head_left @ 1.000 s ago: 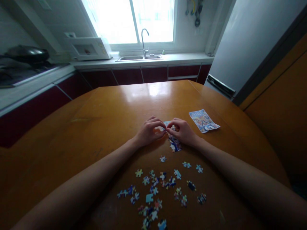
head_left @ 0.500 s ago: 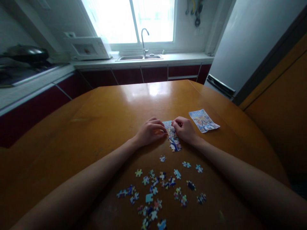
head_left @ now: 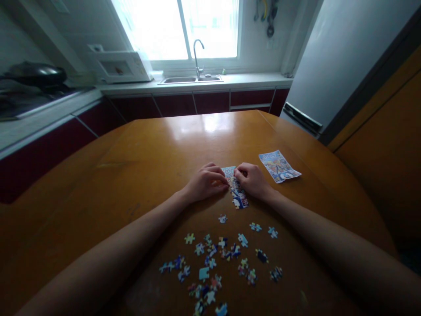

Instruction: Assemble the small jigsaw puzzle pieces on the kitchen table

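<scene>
A partly assembled jigsaw puzzle (head_left: 239, 198) lies flat on the wooden table, a narrow strip between my two hands. My left hand (head_left: 208, 182) rests at its left side, fingers bent and thumb drawn in, the tips against the edge. Over the upper right part is my right hand (head_left: 252, 179), its fingers curled and thumb pressed to the index finger; whatever the pinch holds is hidden. Nearer to me are many loose jigsaw pieces, among them a single piece (head_left: 222, 218) just below the strip and a light blue one (head_left: 204, 273).
A creased picture sheet (head_left: 279, 166) lies to the right of my right hand. Past the table (head_left: 158, 145) are a counter with a sink (head_left: 179, 80) and tap, a white microwave (head_left: 121, 66), and a pan (head_left: 36, 73) on the stove. A fridge (head_left: 342, 52) stands at the right.
My right hand has shifted very slightly left and down over the puzzle. The left hand, the loose pieces and the sheet look the same.
</scene>
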`<state>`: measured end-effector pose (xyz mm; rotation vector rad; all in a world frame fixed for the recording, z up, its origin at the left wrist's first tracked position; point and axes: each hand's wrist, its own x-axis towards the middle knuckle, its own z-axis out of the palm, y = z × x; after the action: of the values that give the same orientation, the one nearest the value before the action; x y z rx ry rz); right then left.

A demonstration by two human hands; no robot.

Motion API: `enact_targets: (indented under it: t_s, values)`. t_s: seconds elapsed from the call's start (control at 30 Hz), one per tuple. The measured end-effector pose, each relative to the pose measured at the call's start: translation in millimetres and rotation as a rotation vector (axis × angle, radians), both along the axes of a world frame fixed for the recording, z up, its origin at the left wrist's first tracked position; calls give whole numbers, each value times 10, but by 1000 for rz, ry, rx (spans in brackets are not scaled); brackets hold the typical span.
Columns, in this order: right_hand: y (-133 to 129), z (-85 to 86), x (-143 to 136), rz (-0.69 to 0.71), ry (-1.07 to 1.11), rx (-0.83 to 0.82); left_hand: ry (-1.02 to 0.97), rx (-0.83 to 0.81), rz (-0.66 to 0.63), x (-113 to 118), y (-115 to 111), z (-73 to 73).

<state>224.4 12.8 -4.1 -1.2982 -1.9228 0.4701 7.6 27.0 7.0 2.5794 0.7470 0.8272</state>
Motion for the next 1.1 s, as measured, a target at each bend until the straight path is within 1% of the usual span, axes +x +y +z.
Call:
enact_targets:
  t_s: [0.17, 0.4, 0.5, 0.6, 0.7, 0.83, 1.1]
  values:
    - [-1, 1, -1, -1, 1, 5, 24, 3, 21, 0, -13, 26]
    - [-6, 6, -8, 2, -3, 2, 51, 9, 26, 3, -14, 10]
    - [-6, -3, -8, 8, -4, 5, 65, 0, 35, 13, -27, 36]
    - [0, -14, -4, 4, 10, 9, 25, -14, 60, 19, -39, 65]
    - [10, -25, 1, 12, 51, 25, -53, -16, 120, 12, -29, 55]
    - [7, -35, 4, 56, 122, 28, -86, -3, 157, -5, 4, -1]
    - [-26, -39, -6, 189, 120, 36, -55, -5, 131, -16, 28, -48]
